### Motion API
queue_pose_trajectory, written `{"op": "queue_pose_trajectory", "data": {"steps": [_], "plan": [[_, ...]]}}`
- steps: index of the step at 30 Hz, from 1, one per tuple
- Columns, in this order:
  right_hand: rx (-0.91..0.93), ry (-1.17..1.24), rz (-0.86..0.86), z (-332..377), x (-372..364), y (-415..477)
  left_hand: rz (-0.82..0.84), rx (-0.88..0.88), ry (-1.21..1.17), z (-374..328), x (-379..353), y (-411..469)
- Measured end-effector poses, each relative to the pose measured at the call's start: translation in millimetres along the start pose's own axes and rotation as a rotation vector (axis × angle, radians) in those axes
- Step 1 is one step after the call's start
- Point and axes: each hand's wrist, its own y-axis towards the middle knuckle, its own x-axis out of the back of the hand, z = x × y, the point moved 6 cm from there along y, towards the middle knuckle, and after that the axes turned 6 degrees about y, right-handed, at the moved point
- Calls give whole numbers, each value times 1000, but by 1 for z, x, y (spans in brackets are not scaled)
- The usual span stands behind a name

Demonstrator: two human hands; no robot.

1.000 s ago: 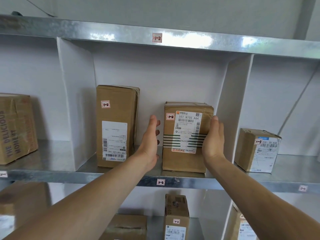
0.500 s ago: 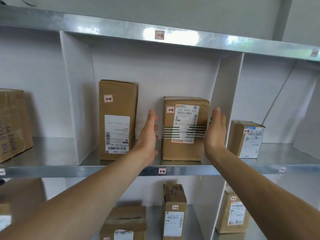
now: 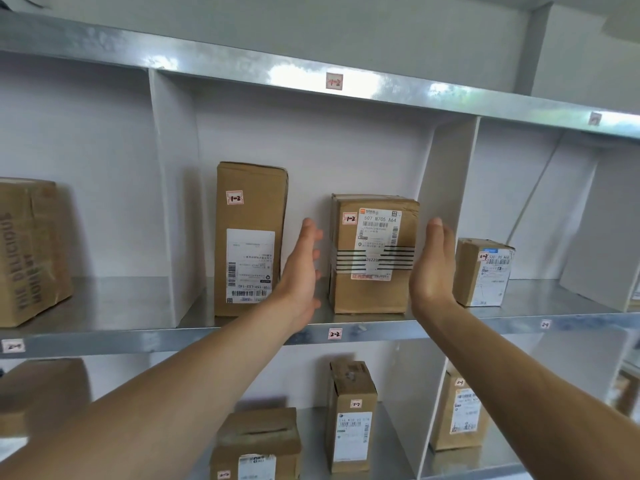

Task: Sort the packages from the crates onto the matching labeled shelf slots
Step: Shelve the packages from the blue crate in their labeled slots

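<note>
A cardboard package (image 3: 372, 292) with a white shipping label, black stripes and a "1-2" sticker stands upright in the middle slot of the metal shelf (image 3: 349, 325). The slot label "1-2" (image 3: 334, 81) is on the shelf edge above it. My left hand (image 3: 301, 271) hovers with straight fingers just left of the package, a small gap between them. To the package's right is my right hand (image 3: 433, 265), fingers straight, close to its side; contact is unclear. A taller package (image 3: 249, 237) marked "1-2" stands in the same slot, further left.
White dividers (image 3: 173, 202) separate the slots. A big printed box (image 3: 31, 251) fills the left slot and a small box (image 3: 483, 271) sits in the right one. The lower shelf, labelled "2-2" (image 3: 335, 334), holds several more boxes (image 3: 351, 417).
Both hands have drawn slightly away from the striped package, which stays upright on the shelf. The view has shifted up and to the right.
</note>
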Motion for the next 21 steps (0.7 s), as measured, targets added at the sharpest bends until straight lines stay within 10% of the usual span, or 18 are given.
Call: {"op": "queue_pose_trajectory", "data": {"steps": [21], "plan": [[31,70,171,14,-60,-68,0,-6,-17,-12,30,-39]]}}
